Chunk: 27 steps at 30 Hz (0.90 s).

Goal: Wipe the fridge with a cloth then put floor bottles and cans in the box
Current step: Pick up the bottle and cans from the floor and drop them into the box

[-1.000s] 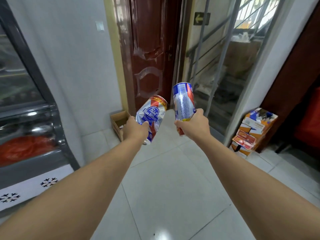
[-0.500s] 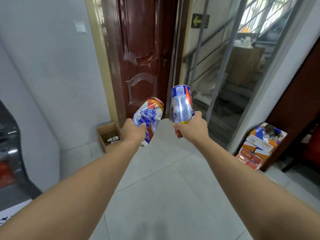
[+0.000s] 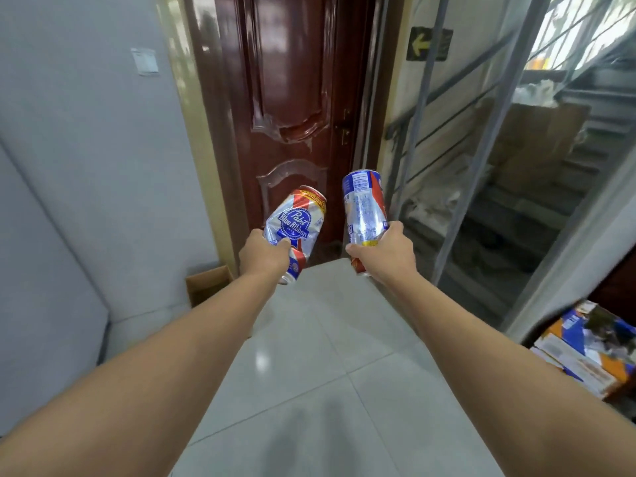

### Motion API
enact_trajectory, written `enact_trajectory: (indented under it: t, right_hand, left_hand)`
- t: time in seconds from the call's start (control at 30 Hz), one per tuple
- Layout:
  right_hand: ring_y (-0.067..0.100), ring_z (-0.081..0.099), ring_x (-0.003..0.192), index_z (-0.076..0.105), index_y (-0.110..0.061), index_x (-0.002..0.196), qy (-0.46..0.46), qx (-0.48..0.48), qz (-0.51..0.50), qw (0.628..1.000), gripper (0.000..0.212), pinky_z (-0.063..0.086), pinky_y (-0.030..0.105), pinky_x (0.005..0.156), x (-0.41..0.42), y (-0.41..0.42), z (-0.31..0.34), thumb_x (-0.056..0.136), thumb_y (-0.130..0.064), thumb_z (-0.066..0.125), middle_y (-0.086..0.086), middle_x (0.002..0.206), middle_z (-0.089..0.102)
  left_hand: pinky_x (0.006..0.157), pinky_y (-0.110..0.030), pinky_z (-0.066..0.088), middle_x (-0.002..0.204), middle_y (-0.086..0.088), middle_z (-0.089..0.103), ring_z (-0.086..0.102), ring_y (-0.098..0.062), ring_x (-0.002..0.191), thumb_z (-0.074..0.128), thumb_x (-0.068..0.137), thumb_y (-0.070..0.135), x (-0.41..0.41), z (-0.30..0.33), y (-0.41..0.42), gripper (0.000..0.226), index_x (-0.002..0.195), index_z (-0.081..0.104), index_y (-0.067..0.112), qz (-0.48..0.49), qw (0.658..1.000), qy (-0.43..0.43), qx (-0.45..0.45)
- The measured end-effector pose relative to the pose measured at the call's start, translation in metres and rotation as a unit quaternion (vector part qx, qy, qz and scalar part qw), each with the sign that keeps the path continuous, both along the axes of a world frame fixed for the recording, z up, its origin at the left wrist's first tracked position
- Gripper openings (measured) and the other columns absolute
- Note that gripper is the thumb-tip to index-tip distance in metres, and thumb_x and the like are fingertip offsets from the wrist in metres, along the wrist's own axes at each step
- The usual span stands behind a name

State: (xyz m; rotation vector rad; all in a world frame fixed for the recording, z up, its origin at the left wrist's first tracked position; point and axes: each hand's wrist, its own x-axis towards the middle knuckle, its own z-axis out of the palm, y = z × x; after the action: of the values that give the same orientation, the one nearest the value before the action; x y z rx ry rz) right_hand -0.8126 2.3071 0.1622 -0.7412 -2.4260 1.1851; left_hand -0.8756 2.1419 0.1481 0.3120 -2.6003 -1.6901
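**Two cans held out above the floor, box by the door**

I look along both bare forearms over a pale tiled floor [image 3: 309,373]. Ahead stands a dark red panelled door [image 3: 289,98]; to its right a glass partition [image 3: 481,166] shows a staircase behind it. At the lower right edge lies a stack of printed cartons [image 3: 585,352], blurred. An open cardboard box [image 3: 206,285] sits on the floor against the wall, just left of the door; my left forearm hides part of it, and I cannot tell what it holds. My left hand [image 3: 263,256] has its fingers clamped on the lower half of a Pabst Blue Ribbon can [image 3: 296,223], which tilts to the right. My right hand [image 3: 389,253] has its fingers wrapped around a blue, silver and red can [image 3: 364,208], held nearly upright. The two cans are near each other but apart, both in the air beyond and to the right of the box.
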Motion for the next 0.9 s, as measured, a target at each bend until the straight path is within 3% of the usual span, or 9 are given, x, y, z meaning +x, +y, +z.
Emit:
enact_trajectory:
  t: [0.1,0.2,0.3,0.4,0.47,0.57,0.7,0.9]
  right_hand:
    - [0.024,0.058,0.105,0.034,-0.013,0.127,-0.016,0.009,0.025,1.000,0.074,0.048,0.029,0.073,-0.046,0.039,0.003,0.073,-0.040,0.076,0.007,0.121,0.052]
    - [0.026,0.058,0.107,0.034,-0.012,0.127,-0.016,0.012,0.048,0.999,0.075,0.053,0.036,0.084,-0.092,0.074,0.004,0.072,-0.040,0.077,0.009,0.122,0.052]
    - [0.025,0.058,0.106,0.035,-0.013,0.125,-0.018,0.003,0.064,0.998,0.075,0.054,0.036,0.083,-0.137,0.100,0.002,0.070,-0.040,0.078,0.008,0.121,0.053]
    - [0.024,0.059,0.105,0.035,-0.015,0.125,-0.025,0.007,0.075,0.997,0.075,0.053,0.033,0.079,-0.183,0.118,-0.002,0.070,-0.043,0.078,0.007,0.121,0.053]
    - [0.025,0.059,0.103,0.034,-0.015,0.125,-0.030,0.006,0.082,0.996,0.075,0.054,0.034,0.079,-0.215,0.125,-0.005,0.070,-0.043,0.078,0.007,0.120,0.053]
    - [0.026,0.059,0.103,0.035,-0.014,0.124,-0.036,0.014,0.096,0.995,0.076,0.054,0.038,0.082,-0.265,0.129,-0.008,0.069,-0.042,0.078,0.008,0.119,0.054]
    - [0.024,0.059,0.102,0.036,-0.013,0.123,-0.027,0.025,0.127,0.991,0.074,0.049,0.030,0.072,-0.333,0.127,-0.011,0.069,-0.042,0.078,0.007,0.119,0.054]
    - [0.027,0.059,0.102,0.036,-0.011,0.123,-0.033,0.035,0.154,0.987,0.076,0.047,0.028,0.071,-0.427,0.120,-0.009,0.069,-0.042,0.078,0.009,0.119,0.054]
  left_hand:
    - [0.070,-0.035,0.051,0.117,-0.010,0.061,0.063,-0.026,0.097,0.065,0.085,0.034,-0.039,0.000,0.038,0.045,0.121,0.048,0.013,0.027,1.000,-0.007,-0.002]
    - [0.072,-0.034,0.053,0.114,-0.009,0.064,0.063,-0.025,0.091,0.064,0.084,0.033,-0.077,0.000,0.070,0.039,0.117,0.052,0.014,0.055,0.998,0.006,-0.001]
    - [0.075,-0.035,0.054,0.111,-0.009,0.065,0.062,-0.024,0.085,0.064,0.084,0.034,-0.113,0.000,0.093,0.037,0.113,0.054,0.015,0.075,0.997,0.011,-0.014]
    - [0.063,-0.030,0.051,0.114,-0.009,0.063,0.062,-0.023,0.086,0.063,0.085,0.031,-0.150,-0.001,0.108,0.037,0.116,0.051,0.015,0.091,0.996,0.010,-0.007]
    - [0.065,-0.031,0.050,0.116,-0.010,0.062,0.062,-0.025,0.091,0.063,0.086,0.028,-0.175,-0.002,0.114,0.037,0.118,0.051,0.013,0.100,0.995,0.013,0.001]
    - [0.082,-0.040,0.054,0.117,-0.011,0.062,0.063,-0.029,0.098,0.062,0.087,0.027,-0.215,-0.006,0.117,0.036,0.118,0.051,0.013,0.116,0.993,0.015,0.006]
    - [0.069,-0.032,0.050,0.116,-0.009,0.062,0.061,-0.024,0.093,0.062,0.088,0.026,-0.278,-0.011,0.114,0.035,0.119,0.051,0.014,0.135,0.990,0.021,0.032]
    - [0.074,-0.034,0.051,0.115,-0.010,0.061,0.061,-0.027,0.098,0.060,0.088,0.024,-0.364,-0.009,0.106,0.030,0.115,0.050,0.014,0.158,0.986,0.022,0.040]
